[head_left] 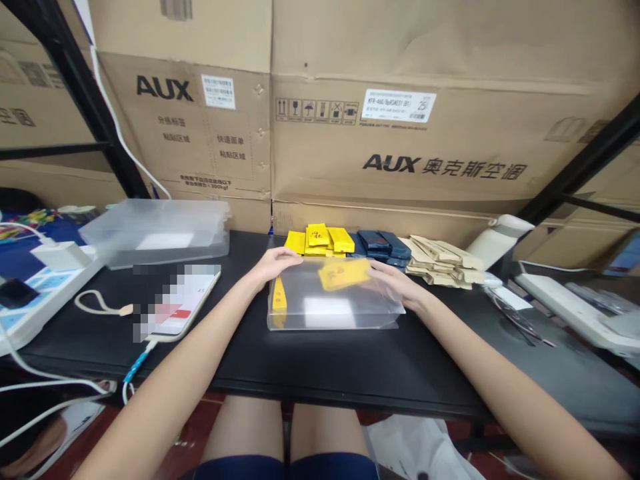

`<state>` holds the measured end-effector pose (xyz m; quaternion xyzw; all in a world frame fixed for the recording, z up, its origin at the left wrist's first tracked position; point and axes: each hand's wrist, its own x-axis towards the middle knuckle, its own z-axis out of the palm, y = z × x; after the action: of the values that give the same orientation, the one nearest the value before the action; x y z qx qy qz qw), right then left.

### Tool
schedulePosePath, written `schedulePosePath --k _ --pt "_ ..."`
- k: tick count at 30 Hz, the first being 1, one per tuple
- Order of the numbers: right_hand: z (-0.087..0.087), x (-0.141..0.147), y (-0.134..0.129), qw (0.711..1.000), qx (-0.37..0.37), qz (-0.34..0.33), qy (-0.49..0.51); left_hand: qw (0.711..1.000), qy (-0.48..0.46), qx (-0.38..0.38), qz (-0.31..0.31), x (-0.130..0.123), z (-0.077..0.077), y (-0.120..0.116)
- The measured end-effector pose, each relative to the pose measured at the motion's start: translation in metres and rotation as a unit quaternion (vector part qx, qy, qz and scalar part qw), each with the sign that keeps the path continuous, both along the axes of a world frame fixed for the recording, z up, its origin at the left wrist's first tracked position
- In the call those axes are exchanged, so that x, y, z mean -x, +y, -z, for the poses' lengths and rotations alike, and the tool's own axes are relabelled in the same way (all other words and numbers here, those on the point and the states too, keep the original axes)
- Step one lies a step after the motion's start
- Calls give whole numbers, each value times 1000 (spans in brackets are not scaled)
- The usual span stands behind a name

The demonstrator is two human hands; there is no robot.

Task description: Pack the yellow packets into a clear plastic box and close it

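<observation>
A clear plastic sleeve (313, 283) lies on the black desk in front of me. My left hand (277, 260) pinches its upper left edge. A narrow yellow packet (279, 297) shows inside the sleeve along its left side. My right hand (397, 283) reaches in at the sleeve's right side, fingers partly veiled by the plastic, and grips a second yellow packet (345, 272). That packet is seen through the film, slightly tilted. Just beyond the sleeve sit a pile of yellow packets (320, 239), dark blue packets (380, 243) and beige paper packets (443, 260).
A stack of clear sleeves (165, 227) lies at the back left. Nearer are a phone (183, 310) on a cable and a white power strip (65, 273). To the right stand a white bottle (500, 243), glasses (525, 327) and a white device (575, 307). Large cardboard boxes (320, 153) wall off the back.
</observation>
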<state>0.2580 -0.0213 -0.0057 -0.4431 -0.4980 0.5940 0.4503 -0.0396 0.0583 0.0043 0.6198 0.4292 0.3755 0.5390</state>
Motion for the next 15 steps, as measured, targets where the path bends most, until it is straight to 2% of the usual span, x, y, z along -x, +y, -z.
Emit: schedulePosePath --k 10,13,15 --pt "3 -4 1 995 8 64 -81 1000 -3 -20 14 -1 3 3" --pt "3 -4 2 990 3 93 -106 994 9 -88 -56 0 3 6" --pt "3 -4 2 988 -7 95 -119 979 43 -161 -122 3 2 8"
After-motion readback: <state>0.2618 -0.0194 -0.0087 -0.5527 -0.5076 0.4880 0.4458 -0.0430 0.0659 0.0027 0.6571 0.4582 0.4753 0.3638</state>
